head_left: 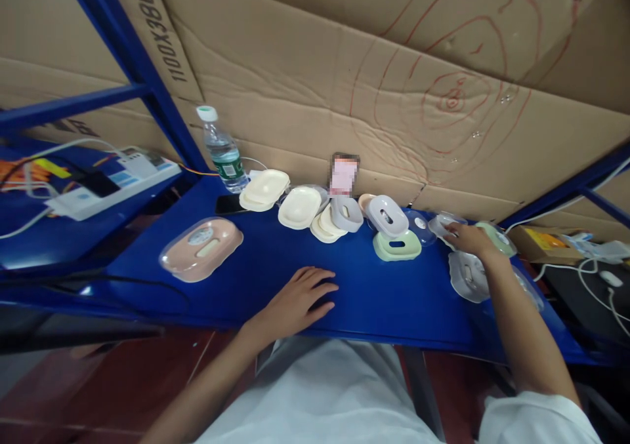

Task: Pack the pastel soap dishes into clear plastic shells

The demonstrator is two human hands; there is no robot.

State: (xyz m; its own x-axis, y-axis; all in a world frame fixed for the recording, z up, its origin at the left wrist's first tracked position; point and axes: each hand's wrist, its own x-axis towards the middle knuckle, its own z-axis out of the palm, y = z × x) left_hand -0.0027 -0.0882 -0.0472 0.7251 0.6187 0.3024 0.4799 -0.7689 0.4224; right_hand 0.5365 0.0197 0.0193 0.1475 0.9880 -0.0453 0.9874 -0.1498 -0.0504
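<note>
My left hand [300, 300] lies flat on the blue table [275, 260] near its front edge, fingers stretched out, holding nothing. My right hand [470, 237] reaches to the far right and its fingers close on a clear plastic lid [441, 224]. A grey soap-dish part [467, 277] lies just under that wrist. Along the back stand cream dishes [264, 189], a grey one [346, 213], a light grey one [388, 216] on a green base [396, 247]. A pink dish under a clear cover [201, 248] sits at the left.
A water bottle [222, 150] stands at the back left beside a black phone [229, 203]. Cardboard sheets [394, 70] form the back wall. A power strip and cables [113, 181] lie on the left shelf; a cardboard box with wires [566, 247] is at the right.
</note>
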